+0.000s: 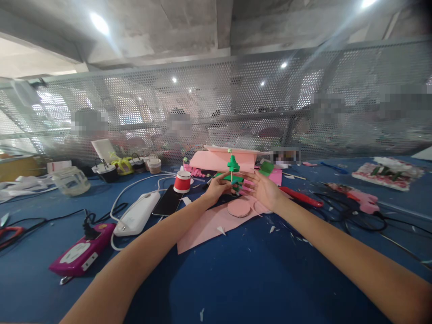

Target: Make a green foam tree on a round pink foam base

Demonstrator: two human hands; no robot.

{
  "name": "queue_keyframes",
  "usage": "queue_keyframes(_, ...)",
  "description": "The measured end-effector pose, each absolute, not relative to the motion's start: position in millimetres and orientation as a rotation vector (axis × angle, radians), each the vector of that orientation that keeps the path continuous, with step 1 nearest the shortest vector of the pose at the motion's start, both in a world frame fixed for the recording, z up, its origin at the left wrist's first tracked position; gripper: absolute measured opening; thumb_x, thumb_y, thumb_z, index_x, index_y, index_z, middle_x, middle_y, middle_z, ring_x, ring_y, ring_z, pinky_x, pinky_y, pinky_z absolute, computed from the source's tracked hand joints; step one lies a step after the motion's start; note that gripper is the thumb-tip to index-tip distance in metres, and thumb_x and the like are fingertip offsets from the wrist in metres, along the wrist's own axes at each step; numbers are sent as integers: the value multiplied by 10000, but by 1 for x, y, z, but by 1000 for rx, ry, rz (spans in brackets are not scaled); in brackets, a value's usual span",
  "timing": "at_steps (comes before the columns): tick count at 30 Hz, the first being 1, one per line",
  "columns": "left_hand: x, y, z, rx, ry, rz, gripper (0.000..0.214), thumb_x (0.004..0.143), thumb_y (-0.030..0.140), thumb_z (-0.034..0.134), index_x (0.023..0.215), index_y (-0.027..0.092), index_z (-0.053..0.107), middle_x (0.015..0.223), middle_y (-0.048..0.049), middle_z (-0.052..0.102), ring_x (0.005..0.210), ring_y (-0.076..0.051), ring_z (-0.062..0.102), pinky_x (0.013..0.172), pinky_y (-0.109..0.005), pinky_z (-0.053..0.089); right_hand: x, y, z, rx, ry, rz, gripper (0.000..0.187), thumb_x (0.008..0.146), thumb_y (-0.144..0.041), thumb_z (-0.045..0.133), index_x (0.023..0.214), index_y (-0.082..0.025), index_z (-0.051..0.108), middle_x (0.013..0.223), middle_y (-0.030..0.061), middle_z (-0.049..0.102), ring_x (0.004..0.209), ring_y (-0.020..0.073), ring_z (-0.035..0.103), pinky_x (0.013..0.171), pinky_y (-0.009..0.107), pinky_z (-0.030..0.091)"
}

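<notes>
My left hand (218,185) is closed around the lower part of a small green foam tree on a thin stick (232,167), holding it upright above the table. My right hand (261,189) is beside it with fingers stretched out, fingertips touching the tree's base from the right. Below the hands lie round pink foam discs (239,208) on a pink foam sheet (205,227).
A black phone (168,200), a red paper cup (182,182), a white power bank (137,218) and a magenta device (83,253) lie to the left. A folded pink sheet (222,158) sits behind the tree. Red-handled cutters (300,196), black cables, scraps. People sit behind a perforated metal screen (216,112).
</notes>
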State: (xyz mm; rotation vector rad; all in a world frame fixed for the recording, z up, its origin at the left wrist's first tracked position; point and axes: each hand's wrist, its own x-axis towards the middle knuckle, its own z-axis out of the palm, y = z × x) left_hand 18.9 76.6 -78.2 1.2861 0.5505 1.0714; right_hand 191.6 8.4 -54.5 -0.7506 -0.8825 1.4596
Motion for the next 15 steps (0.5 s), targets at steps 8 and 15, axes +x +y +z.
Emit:
queue_keyframes(8, 22, 73, -77, 1323, 632, 1140, 673, 680, 48, 690, 1301, 106, 438, 597, 30, 672, 476, -124, 638, 572, -259, 539, 189, 6, -52, -753, -878, 1474, 315, 926, -347, 382, 954, -200, 659, 1114, 63, 650, 825, 154, 621, 730, 308, 537)
queue_keyframes(15, 23, 71, -77, 1378, 633, 1129, 649, 653, 89, 733, 1242, 98, 461, 584, 33, 657, 471, -132, 636, 576, -269, 543, 189, 6, -53, -762, -839, 1460, 344, 933, -376, 366, 927, -200, 661, 1114, 59, 645, 775, 139, 614, 681, 285, 538)
